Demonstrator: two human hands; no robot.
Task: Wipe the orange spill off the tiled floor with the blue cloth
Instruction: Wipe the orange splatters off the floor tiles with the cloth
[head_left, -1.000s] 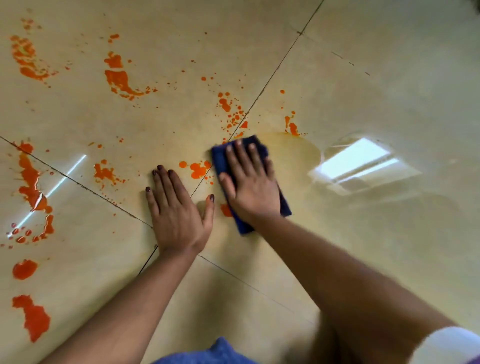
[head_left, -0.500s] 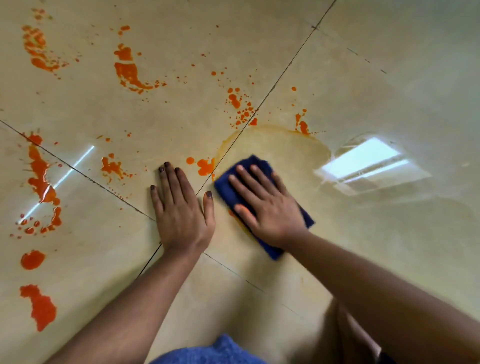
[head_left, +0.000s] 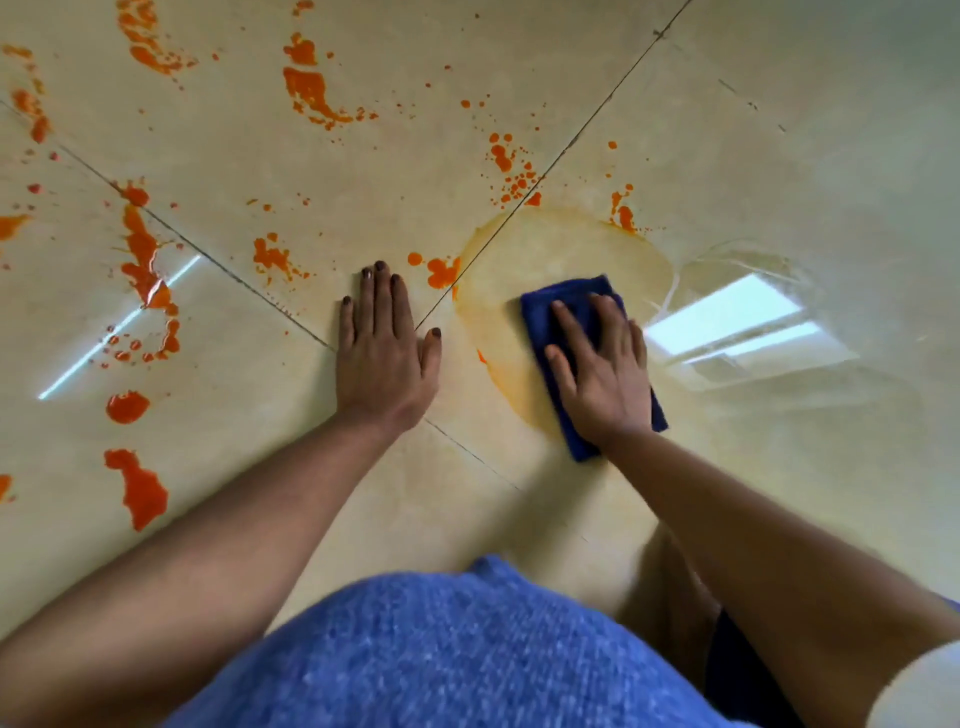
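Note:
My right hand (head_left: 602, 371) lies flat on the folded blue cloth (head_left: 558, 301) and presses it to the beige tiled floor (head_left: 779, 130). The cloth sits inside a pale smeared ring of orange residue (head_left: 519, 244). My left hand (head_left: 384, 343) rests flat on the floor just left of it, fingers together, holding nothing. Orange spill patches lie around: one small blot (head_left: 441, 270) by my left fingertips, a splatter (head_left: 511, 171) beyond the cloth, a long streak (head_left: 143, 260) and blobs (head_left: 137, 488) at the left.
Dark grout lines (head_left: 597, 114) cross the floor and meet near my left hand. A bright window reflection (head_left: 727, 317) shines right of the cloth. My blue top (head_left: 441, 649) fills the bottom of the view. More orange patches (head_left: 306, 83) lie far left.
My right hand has slid the cloth to the right and toward me, leaving a pale smeared ring where it passed. My left hand has stayed planted. The camera has tilted down.

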